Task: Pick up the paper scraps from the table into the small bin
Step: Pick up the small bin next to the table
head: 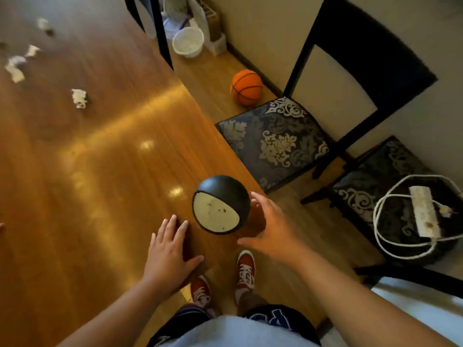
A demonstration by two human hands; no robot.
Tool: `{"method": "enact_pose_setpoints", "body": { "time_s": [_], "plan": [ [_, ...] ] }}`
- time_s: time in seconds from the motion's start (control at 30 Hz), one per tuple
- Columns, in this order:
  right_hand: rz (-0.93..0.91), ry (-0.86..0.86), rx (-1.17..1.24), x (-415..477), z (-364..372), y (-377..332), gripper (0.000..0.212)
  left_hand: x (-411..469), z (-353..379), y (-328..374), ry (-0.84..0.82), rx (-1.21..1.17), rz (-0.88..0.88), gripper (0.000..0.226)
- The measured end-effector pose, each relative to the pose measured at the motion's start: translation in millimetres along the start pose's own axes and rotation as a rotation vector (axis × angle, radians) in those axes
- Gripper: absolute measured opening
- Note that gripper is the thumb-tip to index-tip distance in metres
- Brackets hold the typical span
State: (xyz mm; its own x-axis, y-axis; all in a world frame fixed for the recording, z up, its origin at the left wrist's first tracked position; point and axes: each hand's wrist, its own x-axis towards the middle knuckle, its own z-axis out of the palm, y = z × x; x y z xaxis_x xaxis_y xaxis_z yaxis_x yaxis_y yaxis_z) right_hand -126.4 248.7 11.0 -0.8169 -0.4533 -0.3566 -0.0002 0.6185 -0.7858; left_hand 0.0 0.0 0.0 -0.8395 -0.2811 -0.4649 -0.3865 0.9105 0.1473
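A small round black bin (pixel 225 189) with a pale swing lid stands at the near right corner of the wooden table (pixel 100 171). My left hand (pixel 167 254) lies flat on the table just left of the bin, fingers spread and holding nothing. Just right of the bin, my right hand (pixel 270 226) is open, its fingertips close to the bin's side; I cannot tell whether they touch. Several crumpled white paper scraps lie far off at the table's upper left: one scrap (pixel 79 98) nearest, a cluster (pixel 15 68) beyond it, and another scrap (pixel 43 23) farther back.
An orange basketball (pixel 246 87) and a white basket (pixel 188 41) sit on the floor beyond the table's right edge. Two patterned chairs (pixel 273 141) stand along the wall; the nearer one holds a power strip with cable (pixel 423 211).
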Motion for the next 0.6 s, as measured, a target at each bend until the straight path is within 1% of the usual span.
{"method": "enact_pose_setpoints", "body": {
  "time_s": [0.03,0.13,0.23,0.3,0.43,0.47,0.53,0.57,0.6],
  "plan": [
    [-0.043,-0.025,0.018,6,0,-7,0.119,0,0,0,-0.008,-0.005,0.005,0.103],
    [-0.158,-0.010,0.061,22,14,-8,0.130,1,3,0,0.036,-0.034,0.003,0.102],
    [-0.208,0.032,0.146,28,28,-6,0.133,1,6,-3,0.053,-0.037,-0.001,0.100],
    [-0.222,0.065,0.162,29,33,-4,0.132,-1,6,-4,0.059,-0.038,0.000,0.099],
    [-0.188,0.115,0.190,31,44,2,0.132,-1,11,-5,0.087,-0.032,0.011,0.096],
    [-0.192,0.115,0.219,31,46,1,0.129,-1,12,-6,0.093,-0.027,0.013,0.095],
    [-0.243,0.122,0.275,34,50,0,0.116,-2,14,-7,0.109,-0.023,0.016,0.095],
    [-0.245,0.129,0.282,34,52,-2,0.113,-3,14,-8,0.111,-0.027,0.020,0.094],
    [-0.242,0.134,0.282,34,53,-2,0.114,-3,15,-8,0.110,-0.030,0.021,0.094]
  ]
}}
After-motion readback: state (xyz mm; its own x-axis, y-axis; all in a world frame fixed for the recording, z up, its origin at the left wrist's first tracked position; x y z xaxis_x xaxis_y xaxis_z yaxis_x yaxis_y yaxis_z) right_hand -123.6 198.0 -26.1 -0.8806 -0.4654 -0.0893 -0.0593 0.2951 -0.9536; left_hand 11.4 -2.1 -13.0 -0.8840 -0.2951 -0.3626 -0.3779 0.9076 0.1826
